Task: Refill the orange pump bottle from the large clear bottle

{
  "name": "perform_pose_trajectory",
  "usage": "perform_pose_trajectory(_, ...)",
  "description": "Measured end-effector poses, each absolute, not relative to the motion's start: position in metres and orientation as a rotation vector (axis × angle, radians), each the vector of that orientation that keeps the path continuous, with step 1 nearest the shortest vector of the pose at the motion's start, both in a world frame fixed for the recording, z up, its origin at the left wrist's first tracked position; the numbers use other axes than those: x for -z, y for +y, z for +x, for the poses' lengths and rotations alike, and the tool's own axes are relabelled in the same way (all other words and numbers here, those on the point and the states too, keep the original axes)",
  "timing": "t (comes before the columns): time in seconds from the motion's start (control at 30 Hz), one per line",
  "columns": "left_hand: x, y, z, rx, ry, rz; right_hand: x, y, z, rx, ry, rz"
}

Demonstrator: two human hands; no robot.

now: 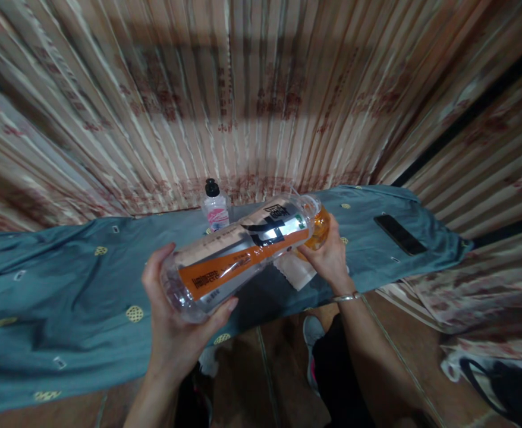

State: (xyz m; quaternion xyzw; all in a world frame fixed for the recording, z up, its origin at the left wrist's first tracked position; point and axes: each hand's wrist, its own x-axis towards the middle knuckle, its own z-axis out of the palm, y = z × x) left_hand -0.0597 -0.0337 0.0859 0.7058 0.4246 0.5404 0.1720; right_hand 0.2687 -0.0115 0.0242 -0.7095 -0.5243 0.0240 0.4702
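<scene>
My left hand [172, 315] is wrapped round the base end of a large clear plastic bottle [238, 255] with an orange, silver and cream label. The bottle lies slanted in the air, its neck end pointing right and away from me. At that end my right hand [330, 252] grips a clear container of amber liquid [318, 229]. The bottle's neck and the container meet or overlap; I cannot tell whether they touch. Behind the bottle stands a small clear bottle [217, 208] with a black cap and pink label. Below my right hand lies a pale packet [295, 270], partly covered.
A teal patterned cloth [78, 309] covers the long narrow table. A black phone [400, 234] lies toward its right end. Pleated curtains [252, 119] hang behind and at the right. A white bag with dark contents [502, 380] sits on the tiled floor at lower right.
</scene>
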Motion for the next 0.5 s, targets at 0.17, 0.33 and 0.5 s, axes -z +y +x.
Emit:
perform_pose_trajectory(0.17,-0.088,-0.035,-0.056,-1.544,1.264,1.900,-0.025,-0.012,0.269,-0.046,-1.304,-1.730)
perform_pose_trajectory(0.33,-0.094,-0.040,-0.046,-1.594,1.265,1.837,-0.027,-0.012,0.268,-0.060,-1.304,-1.729)
perform_pose_trajectory(0.5,-0.097,-0.044,-0.042,-1.586,1.310,1.725,-0.026,-0.012,0.268,-0.046,-1.298,-1.729)
